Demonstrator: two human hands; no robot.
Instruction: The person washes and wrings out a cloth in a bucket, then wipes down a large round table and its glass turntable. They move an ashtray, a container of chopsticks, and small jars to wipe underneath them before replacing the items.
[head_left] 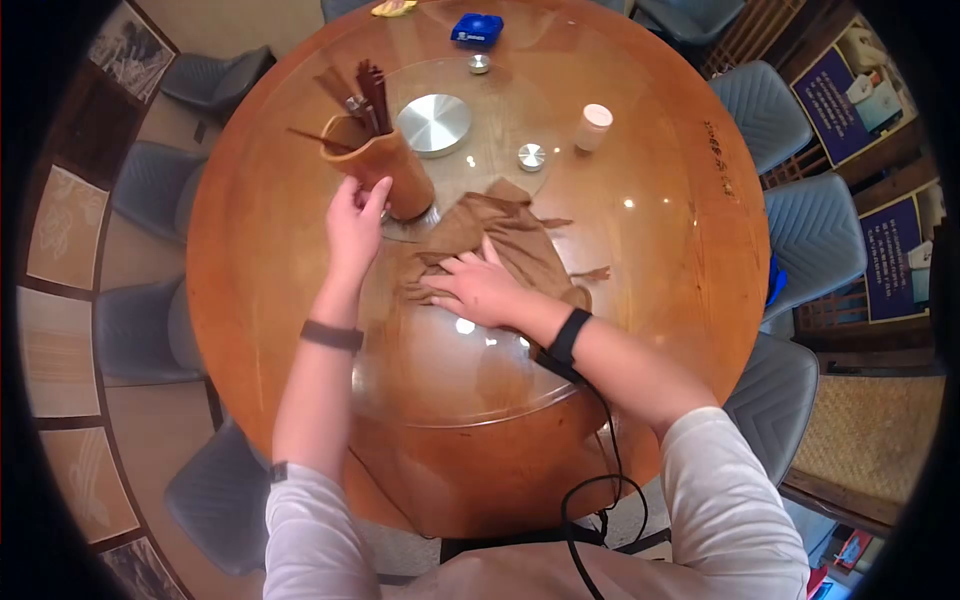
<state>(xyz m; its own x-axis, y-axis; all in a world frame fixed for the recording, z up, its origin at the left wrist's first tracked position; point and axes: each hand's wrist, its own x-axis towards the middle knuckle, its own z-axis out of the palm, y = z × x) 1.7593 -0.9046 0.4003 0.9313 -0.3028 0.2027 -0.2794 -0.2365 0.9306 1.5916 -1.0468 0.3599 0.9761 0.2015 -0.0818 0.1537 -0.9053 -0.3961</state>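
Observation:
My right hand [480, 288] lies with fingers spread on a crumpled brown cloth [515, 240], which has thin strap-like ends sticking out to its right. The fingers press on the cloth's left part. My left hand [356, 225] is raised by the near side of a tan cylindrical holder [402, 175], its thumb and forefinger apart. Whether it touches the holder is hard to make out. Dark reddish chopsticks [373, 95] and other long utensils stand in the holder, beside the cloth's upper left edge.
On the round wooden table [270, 270] are a silver disc [434, 125], two small silver knobs, a pink-and-white jar [594, 128] and a blue ashtray-like box [477, 30]. Grey chairs [815, 235] surround it. A black cable [612, 440] hangs from my right wrist over the near edge.

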